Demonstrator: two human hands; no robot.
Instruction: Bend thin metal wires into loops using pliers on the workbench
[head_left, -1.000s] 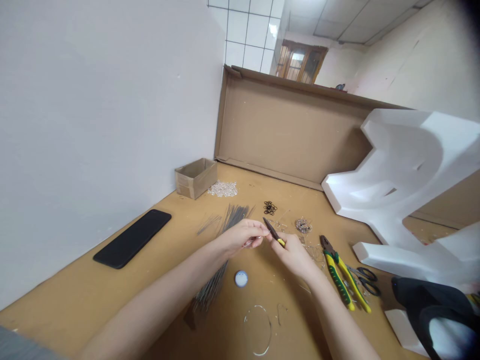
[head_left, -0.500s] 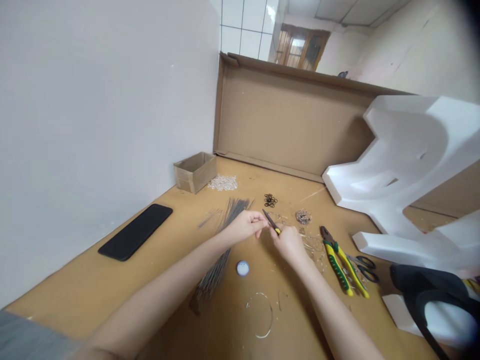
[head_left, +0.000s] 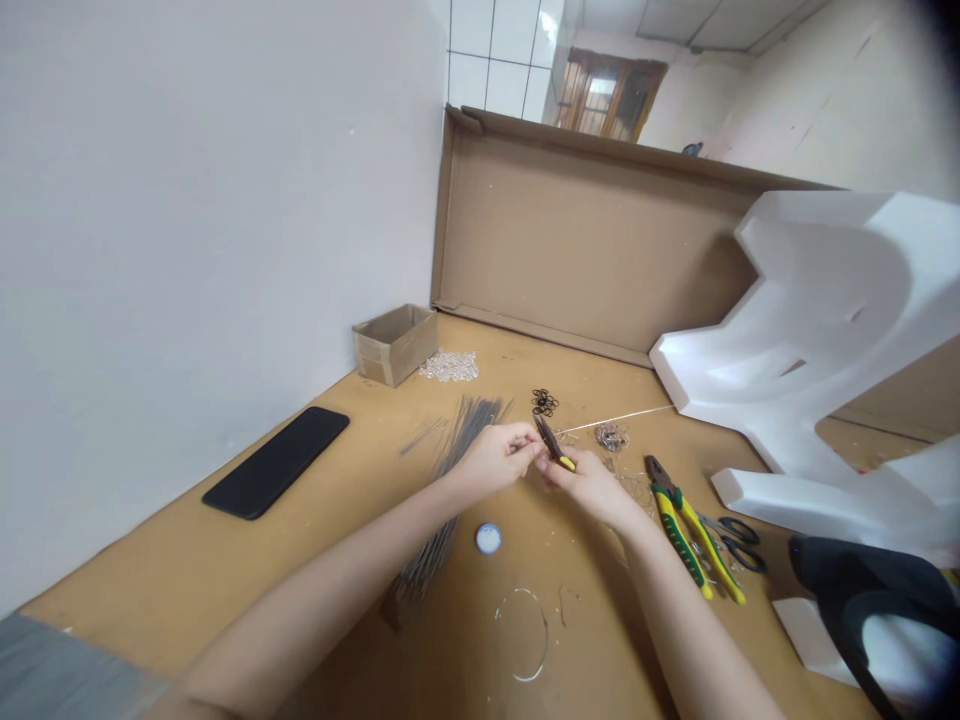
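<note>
My right hand (head_left: 589, 485) is closed round small pliers (head_left: 556, 446) with dark jaws and a yellow-edged handle, their tips pointing up and left. Close beside it, my left hand (head_left: 499, 458) has its fingertips pinched near the jaws. A thin straight wire (head_left: 622, 415) runs from the fingertips up to the right; its near end is hidden by the fingers. Under my left forearm lies a bundle of grey wires (head_left: 435, 550). Black rings (head_left: 544, 403) sit just beyond the pliers, and a coil of wire (head_left: 611, 437) lies to their right.
Yellow-green pliers (head_left: 686, 525) and scissors (head_left: 739, 540) lie right. A round blue-white lid (head_left: 488, 539) and curved wire (head_left: 544, 640) are in front. Farther off are a small box (head_left: 394, 345), clear beads (head_left: 450, 366), a black phone-like slab (head_left: 277, 463), large cardboard (head_left: 585, 240) and white foam (head_left: 825, 290).
The small pliers have moved slightly right and tilted, with my right hand turned over more. The thin wire now shows stretching up to the right. The view has shifted a little.
</note>
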